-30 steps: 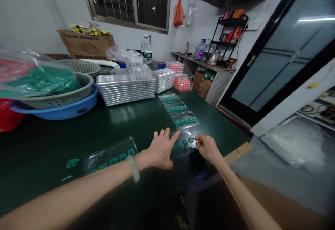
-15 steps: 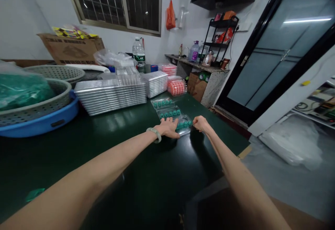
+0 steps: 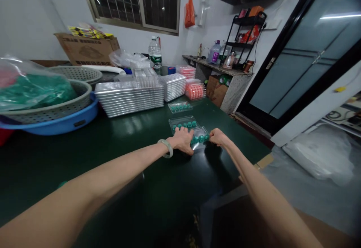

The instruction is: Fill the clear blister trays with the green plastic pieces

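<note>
Three clear plastic trays with green pieces lie in a line on the dark green table (image 3: 158,210). My left hand (image 3: 182,139), a pale bangle on its wrist, has its fingers spread over the left side of the nearest tray (image 3: 200,142) and the near edge of the middle tray (image 3: 184,122). At the right edge of the nearest tray, my right hand (image 3: 217,137) is closed; what its fingers hold, if anything, is too small to make out. The far tray (image 3: 180,107) lies apart from the middle one.
Stacked clear trays (image 3: 129,97) stand at the back, with packs of red pieces (image 3: 195,90) to their right. A blue basin (image 3: 67,122) under a grey basket (image 3: 56,107) holds a bag of green pieces (image 3: 42,92) at the left.
The far tray now lies separated from the middle tray, with a wider gap. The view has shifted slightly. Both hands remain at the nearest tray.
</note>
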{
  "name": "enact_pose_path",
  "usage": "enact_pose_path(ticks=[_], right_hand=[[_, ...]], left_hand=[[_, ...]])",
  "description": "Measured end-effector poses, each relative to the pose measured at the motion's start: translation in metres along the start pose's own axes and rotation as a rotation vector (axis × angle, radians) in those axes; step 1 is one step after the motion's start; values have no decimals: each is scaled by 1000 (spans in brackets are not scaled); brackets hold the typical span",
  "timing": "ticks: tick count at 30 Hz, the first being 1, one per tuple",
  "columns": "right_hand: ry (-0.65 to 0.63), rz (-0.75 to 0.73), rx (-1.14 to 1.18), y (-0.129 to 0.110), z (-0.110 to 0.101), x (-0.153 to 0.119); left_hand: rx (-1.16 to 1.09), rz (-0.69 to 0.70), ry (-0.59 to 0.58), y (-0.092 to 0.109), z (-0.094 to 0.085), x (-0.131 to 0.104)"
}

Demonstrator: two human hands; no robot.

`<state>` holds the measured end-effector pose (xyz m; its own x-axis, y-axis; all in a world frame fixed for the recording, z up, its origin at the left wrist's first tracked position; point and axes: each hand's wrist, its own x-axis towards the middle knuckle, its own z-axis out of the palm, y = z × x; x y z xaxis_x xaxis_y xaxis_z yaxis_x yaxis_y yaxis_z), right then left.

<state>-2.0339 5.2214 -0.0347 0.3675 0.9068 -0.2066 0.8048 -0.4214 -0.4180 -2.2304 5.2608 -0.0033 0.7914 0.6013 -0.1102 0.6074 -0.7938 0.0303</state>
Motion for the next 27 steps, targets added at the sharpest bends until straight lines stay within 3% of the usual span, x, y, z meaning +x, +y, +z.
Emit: enact_pose_path(ticks=[8,16,27], right_hand=[[89,-90,-82,-7,24,-74],[143,-92,-128,-16,42,-138],[61,-167,120,-11,51,-141]], left_hand=[[0,4,85,20,7,-68],[-75,91,61,30,18,-124],[-95,139,96,25,12,-135]])
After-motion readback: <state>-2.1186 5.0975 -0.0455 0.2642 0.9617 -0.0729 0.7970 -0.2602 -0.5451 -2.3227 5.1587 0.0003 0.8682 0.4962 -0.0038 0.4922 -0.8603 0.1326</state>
